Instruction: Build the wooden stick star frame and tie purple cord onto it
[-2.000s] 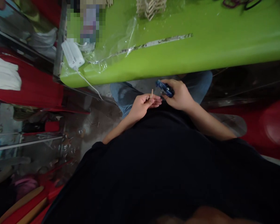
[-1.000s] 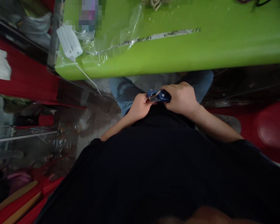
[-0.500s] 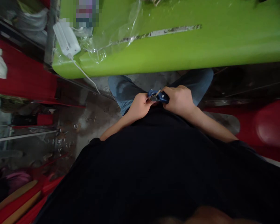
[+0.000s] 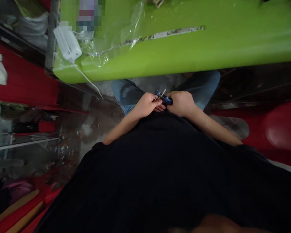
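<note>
In the lap, just below the table edge, my right hand [image 4: 182, 103] is closed round a blue hand tool [image 4: 167, 99] that looks like a cutter with a metal part; its grip is mostly covered by the fingers. A thin pale stick [image 4: 164, 93] pokes up at the tool's head. My left hand [image 4: 149, 105] pinches the lower end of this stick between thumb and fingers, close against the tool. The remaining left fingers curl underneath. Where the stick meets the tool is too small to make out.
A green-topped table [image 4: 184, 55] lies ahead, with a white power adapter [image 4: 68, 43], its cable [image 4: 86, 76] hanging over the edge, and clear plastic wrap [image 4: 106, 51]. A red chair [image 4: 281, 129] stands at right. Scraps [image 4: 64, 150] litter the floor at left.
The left hand has shifted slightly right and up, nearer the right hand. The right hand and tool have moved a little left, and the stick now points up more visibly.
</note>
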Motion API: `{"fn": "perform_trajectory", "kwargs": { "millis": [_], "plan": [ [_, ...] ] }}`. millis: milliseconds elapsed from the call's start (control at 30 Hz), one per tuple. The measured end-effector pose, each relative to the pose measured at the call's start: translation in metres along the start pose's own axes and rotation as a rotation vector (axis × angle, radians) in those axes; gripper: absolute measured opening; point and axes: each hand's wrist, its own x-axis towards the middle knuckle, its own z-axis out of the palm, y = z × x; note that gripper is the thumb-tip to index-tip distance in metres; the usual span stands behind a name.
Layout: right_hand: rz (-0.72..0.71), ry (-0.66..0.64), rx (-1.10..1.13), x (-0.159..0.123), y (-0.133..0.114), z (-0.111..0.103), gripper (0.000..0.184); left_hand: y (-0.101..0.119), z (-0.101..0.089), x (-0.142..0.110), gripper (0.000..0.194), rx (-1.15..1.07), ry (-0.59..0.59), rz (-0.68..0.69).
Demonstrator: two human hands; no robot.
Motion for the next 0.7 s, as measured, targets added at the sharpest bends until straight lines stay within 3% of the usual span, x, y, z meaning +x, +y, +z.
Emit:
{"fn": "perform_trajectory", "kwargs": {
  "millis": [167,367,533,700],
  "plan": [
    [0.121,-0.168,0.065,0.026,0.014,0.01,0.036,-0.004,-0.019,0.038,0.019,-0.002,-0.04,-0.121],
    [0.198,-0.245,0.142,0.045,0.022,0.022,0.042,-0.015,-0.038,0.072,0.019,-0.08,-0.089,-0.191],
    [0.268,-0.303,0.204,0.047,0.025,0.035,0.05,-0.01,-0.039,0.079,0.015,-0.061,-0.045,-0.279],
    [0.208,-0.303,0.215,0.042,0.025,0.034,0.054,-0.009,-0.038,0.065,0.019,-0.014,-0.002,-0.275]
  ]
}}
